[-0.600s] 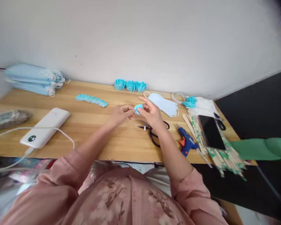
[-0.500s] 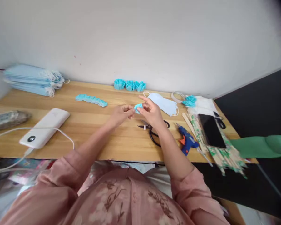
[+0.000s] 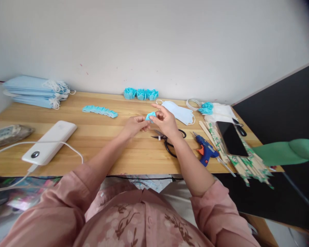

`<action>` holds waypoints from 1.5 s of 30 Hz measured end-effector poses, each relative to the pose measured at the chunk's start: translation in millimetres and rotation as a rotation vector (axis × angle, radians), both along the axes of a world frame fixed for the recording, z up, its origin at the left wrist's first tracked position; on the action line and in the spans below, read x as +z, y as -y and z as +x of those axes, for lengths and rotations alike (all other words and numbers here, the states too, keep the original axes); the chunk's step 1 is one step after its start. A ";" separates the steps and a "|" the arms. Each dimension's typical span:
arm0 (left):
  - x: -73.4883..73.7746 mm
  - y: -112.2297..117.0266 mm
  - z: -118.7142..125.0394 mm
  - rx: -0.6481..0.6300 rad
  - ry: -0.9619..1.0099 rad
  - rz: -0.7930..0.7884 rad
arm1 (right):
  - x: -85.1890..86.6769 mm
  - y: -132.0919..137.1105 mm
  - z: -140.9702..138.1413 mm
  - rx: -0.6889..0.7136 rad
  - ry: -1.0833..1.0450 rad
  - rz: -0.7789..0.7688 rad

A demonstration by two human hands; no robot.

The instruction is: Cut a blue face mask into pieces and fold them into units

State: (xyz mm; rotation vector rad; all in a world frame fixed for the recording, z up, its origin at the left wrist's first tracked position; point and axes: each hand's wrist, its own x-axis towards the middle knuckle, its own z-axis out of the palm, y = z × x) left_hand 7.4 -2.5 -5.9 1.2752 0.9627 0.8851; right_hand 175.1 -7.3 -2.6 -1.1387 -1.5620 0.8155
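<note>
Between my two hands is a small light-blue folded piece (image 3: pixel 150 116), paper or ribbon; I cannot tell which. My left hand (image 3: pixel 135 126) pinches its lower left side. My right hand (image 3: pixel 167 121) grips its right side between thumb and fingers, with the index finger stretched up and away. Below the right hand lie black-handled scissors (image 3: pixel 167 138), partly covered by the wrist. A pleated blue strip (image 3: pixel 100 110) rests to the left of the hands. Behind them, three blue folded flowers (image 3: pixel 141 94) stand in a row, and a pale blue face mask (image 3: pixel 179 112) lies flat.
A stack of face masks (image 3: pixel 33 92) and a white power bank (image 3: pixel 50 142) with its cable are on the left. To the right are a blue glue gun (image 3: pixel 205 149), a phone (image 3: pixel 231 139) on wrapped chopsticks (image 3: pixel 249 168), a tape roll (image 3: pixel 193 104) and a blue flower bunch (image 3: pixel 206 108).
The view has shifted slightly. Both hands keep their hold on the blue piece, which is turned a little and shows more of its face.
</note>
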 end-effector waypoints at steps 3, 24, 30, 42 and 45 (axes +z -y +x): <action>0.5 0.8 0.9 0.021 0.010 -0.022 | -1.6 -0.9 0.4 0.003 -0.012 -0.014; 8.9 4.7 -0.5 -0.024 -0.096 0.046 | -3.8 -4.4 4.2 0.056 -0.129 -0.030; 6.2 1.5 -0.6 -0.015 -0.080 0.054 | -0.5 -10.0 13.8 -0.083 -0.287 0.007; 3.6 -2.3 -1.3 -0.001 -0.043 0.083 | -10.6 -16.1 13.4 0.041 -0.232 -0.031; 3.7 -4.3 -1.5 0.019 -0.047 0.066 | -7.0 -16.7 14.9 -0.031 -0.284 -0.014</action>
